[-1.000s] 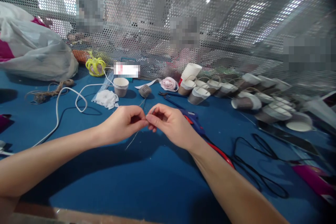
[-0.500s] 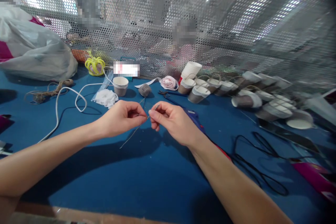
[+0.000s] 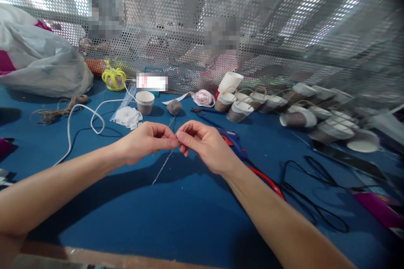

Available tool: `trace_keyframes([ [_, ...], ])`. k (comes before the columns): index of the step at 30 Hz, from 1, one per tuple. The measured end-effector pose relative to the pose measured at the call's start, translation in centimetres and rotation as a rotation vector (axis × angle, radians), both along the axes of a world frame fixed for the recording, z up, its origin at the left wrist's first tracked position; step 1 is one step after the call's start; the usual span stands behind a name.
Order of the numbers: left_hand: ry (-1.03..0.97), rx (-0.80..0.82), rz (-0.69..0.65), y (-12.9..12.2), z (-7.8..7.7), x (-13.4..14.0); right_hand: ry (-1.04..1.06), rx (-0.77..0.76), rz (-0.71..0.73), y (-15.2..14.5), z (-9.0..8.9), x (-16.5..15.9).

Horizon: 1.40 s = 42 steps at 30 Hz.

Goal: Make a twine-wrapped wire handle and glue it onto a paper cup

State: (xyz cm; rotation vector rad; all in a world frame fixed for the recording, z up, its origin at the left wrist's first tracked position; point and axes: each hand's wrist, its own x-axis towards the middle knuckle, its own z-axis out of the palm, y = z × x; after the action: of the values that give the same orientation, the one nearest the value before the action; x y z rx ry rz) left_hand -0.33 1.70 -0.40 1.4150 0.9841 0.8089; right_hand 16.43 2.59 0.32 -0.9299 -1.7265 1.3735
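My left hand [image 3: 147, 139] and my right hand [image 3: 203, 145] meet above the blue table, fingertips touching. Both pinch a thin greyish twine [image 3: 163, 167], whose loose end hangs down to the left below my fingers. A short bit sticks up from my right thumb and forefinger. Just beyond my hands lies a small grey ball of twine [image 3: 174, 107], with a strand running from it toward them. Where exactly the strands cross between my fingertips is hidden. A wrapped paper cup [image 3: 145, 104] and a piece of white lace [image 3: 127, 117] are beyond my left hand.
A blue glue gun [image 3: 234, 141] with a red cable lies behind my right wrist, near pliers [image 3: 202, 112]. Several wrapped cups [image 3: 240, 111] crowd the back right by a phone [image 3: 350, 160]. A white cord [image 3: 68, 134] loops at left. Perforated metal [image 3: 176, 17] stands behind.
My hands have drawn together, the right one shifting slightly left. The twine's loose end has swung right and hangs steeper. More of the glue gun and its red cable shows.
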Motion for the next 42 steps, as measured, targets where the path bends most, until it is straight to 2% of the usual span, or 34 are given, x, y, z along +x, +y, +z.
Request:
trace_keyframes([
  [2,-0.016,-0.030,-0.013,0.01,0.01,0.02,0.003,-0.002,0.005,0.09,-0.02,0.05],
  [16,0.106,0.115,0.001,-0.03,-0.17,0.16,-0.199,0.144,-0.089,-0.03,0.15,0.12],
  [24,0.123,0.122,0.014,-0.18,-0.39,0.41,-0.265,0.190,-0.115,-0.16,0.10,-0.13],
  [28,0.073,0.086,0.000,-0.10,-0.61,0.35,-0.254,0.143,-0.098,-0.09,0.01,-0.16],
  [33,-0.030,-0.064,-0.024,-0.09,-0.36,0.33,-0.055,-0.018,0.000,0.09,-0.18,-0.11],
  [36,-0.062,-0.101,-0.020,-0.03,-0.27,0.30,-0.018,-0.043,0.005,0.28,-0.32,0.02],
  [42,0.040,0.113,-0.068,0.28,-0.45,0.05,-0.029,-0.087,0.016,0.52,-0.56,0.23],
])
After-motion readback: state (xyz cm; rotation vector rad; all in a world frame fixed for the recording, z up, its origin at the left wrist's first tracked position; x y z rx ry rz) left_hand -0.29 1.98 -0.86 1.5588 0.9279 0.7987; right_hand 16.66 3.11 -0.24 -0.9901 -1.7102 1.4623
